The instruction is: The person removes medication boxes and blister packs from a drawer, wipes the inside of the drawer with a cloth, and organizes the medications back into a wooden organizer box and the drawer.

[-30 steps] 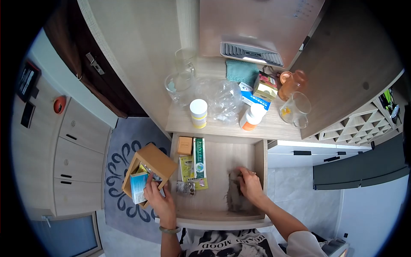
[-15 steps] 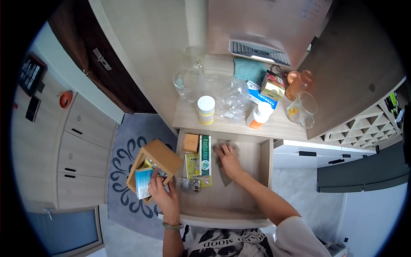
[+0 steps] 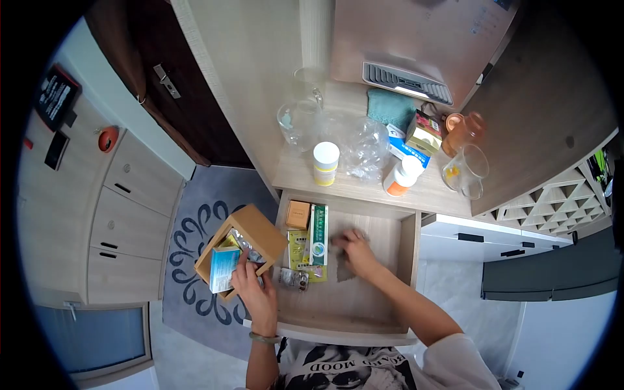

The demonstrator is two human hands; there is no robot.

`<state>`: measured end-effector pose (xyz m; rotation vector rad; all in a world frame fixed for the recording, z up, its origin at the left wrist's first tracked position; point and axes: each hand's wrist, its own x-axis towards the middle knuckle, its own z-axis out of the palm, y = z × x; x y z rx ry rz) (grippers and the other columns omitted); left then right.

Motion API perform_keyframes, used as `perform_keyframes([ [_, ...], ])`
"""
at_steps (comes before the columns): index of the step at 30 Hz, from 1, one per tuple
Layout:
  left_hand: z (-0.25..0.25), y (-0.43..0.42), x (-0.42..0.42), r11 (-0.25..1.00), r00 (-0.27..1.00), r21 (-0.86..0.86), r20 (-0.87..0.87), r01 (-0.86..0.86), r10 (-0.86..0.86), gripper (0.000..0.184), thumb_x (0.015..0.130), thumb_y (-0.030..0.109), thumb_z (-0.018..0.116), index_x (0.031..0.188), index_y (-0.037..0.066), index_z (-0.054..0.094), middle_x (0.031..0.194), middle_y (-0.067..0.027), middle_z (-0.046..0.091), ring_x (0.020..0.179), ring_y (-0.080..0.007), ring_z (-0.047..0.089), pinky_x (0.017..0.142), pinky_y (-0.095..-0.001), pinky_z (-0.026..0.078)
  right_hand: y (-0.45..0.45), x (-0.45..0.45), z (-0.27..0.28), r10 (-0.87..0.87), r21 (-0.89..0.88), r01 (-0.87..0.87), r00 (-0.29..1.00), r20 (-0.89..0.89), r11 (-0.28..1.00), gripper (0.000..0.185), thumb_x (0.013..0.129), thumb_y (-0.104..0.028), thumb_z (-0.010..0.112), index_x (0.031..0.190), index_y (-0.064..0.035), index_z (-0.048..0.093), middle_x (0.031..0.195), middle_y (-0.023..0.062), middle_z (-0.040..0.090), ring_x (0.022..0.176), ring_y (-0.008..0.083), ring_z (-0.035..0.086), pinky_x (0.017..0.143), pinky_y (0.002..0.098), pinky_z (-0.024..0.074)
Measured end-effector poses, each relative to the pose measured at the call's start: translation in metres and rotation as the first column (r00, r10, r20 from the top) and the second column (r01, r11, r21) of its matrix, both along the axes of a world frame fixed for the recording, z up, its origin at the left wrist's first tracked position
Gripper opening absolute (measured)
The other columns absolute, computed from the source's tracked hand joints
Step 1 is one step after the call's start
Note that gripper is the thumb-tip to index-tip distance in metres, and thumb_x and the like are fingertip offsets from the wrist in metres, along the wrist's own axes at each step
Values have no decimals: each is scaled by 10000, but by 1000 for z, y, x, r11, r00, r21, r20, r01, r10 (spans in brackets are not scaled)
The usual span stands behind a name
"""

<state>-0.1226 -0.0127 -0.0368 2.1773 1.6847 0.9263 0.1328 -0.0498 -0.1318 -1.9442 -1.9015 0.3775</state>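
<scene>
Grey cloth (image 3: 345, 269) lies in the drawer (image 3: 383, 299), longer front to back, under the right hand (image 3: 359, 253); how tight that grip is, I cannot tell. The left hand (image 3: 253, 286) grips the tilted brown box (image 3: 259, 233), mouth facing down-left. The shirt (image 3: 344, 370) says "MOOD".

Home | patterned rug (image 3: 205, 257) | dark door (image 3: 188, 84) | wooden cabinets (image 3: 133, 227)
</scene>
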Motion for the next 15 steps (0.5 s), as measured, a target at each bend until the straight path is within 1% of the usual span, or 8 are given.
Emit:
perform_keyframes([
  [1,0,1,0,1000,1000,5,3,-3,3,257,760,-67,606,994,-16,514,1313,-136,527,1006,-337,488,904,-434,366,-14,4,10,101,-177,-126,984,-145,976,530,615,70,626,1116,-94,676,1191,147,538,1143,366,507,982,449,443],
  [3,-2,1,1,1000,999,21,48,-13,12,283,730,-86,600,990,-16,516,1318,-133,522,1021,-334,487,918,-435,358,-26,11,15,125,-249,-174,971,-202,953,475,613,73,617,1041,-116,703,1178,143,547,1132,370,512,985,455,445],
  [5,-3,-1,0,1000,998,16,54,-14,13,285,726,-90,602,988,-15,518,1317,-132,523,1020,-333,489,921,-436,357,-26,13,8,-9,-55,-7,959,-283,998,502,605,94,595,1058,-94,697,1169,145,547,1119,381,511,984,462,436],
  [7,-2,0,-2,1000,998,21,55,-10,9,286,723,-93,603,985,-14,519,1315,-131,524,1020,-331,491,923,-438,355,1,7,22,-91,42,102,974,-207,994,563,621,114,593,1152,-61,658,1164,165,537,1100,397,510,979,463,428],
  [9,-3,-1,-2,1000,999,13,39,0,0,288,721,-91,605,985,-12,523,1315,-130,524,1028,-331,494,924,-440,355,25,2,18,-245,153,235,968,52,960,563,735,47,574,1290,-52,564,1176,181,525,1093,389,514,969,456,425],
  [10,-2,-2,-2,1000,999,8,38,-3,3,288,721,-91,605,985,-12,523,1315,-130,524,1028,-331,494,924,-440,355,27,-4,3,-215,112,185,881,421,976,530,850,-61,518,1375,-14,454,1202,196,510,1089,361,532,958,442,439],
  [13,-2,0,-3,999,1000,54,-3,-1,1,320,782,-36,630,1085,-26,526,1290,-130,540,995,-339,507,887,-435,389,20,-13,-26,-269,-41,344,799,538,938,537,893,-129,490,1399,23,395,1214,198,506,1084,328,552,943,424,458],
  [15,-6,-1,-7,999,1000,44,-9,6,-6,320,764,-54,630,1066,-23,527,1301,-125,531,997,-332,503,880,-425,389,10,0,-31,-342,45,399,714,611,916,572,879,-130,524,1392,72,368,1206,203,507,1079,318,567,931,403,476],
])
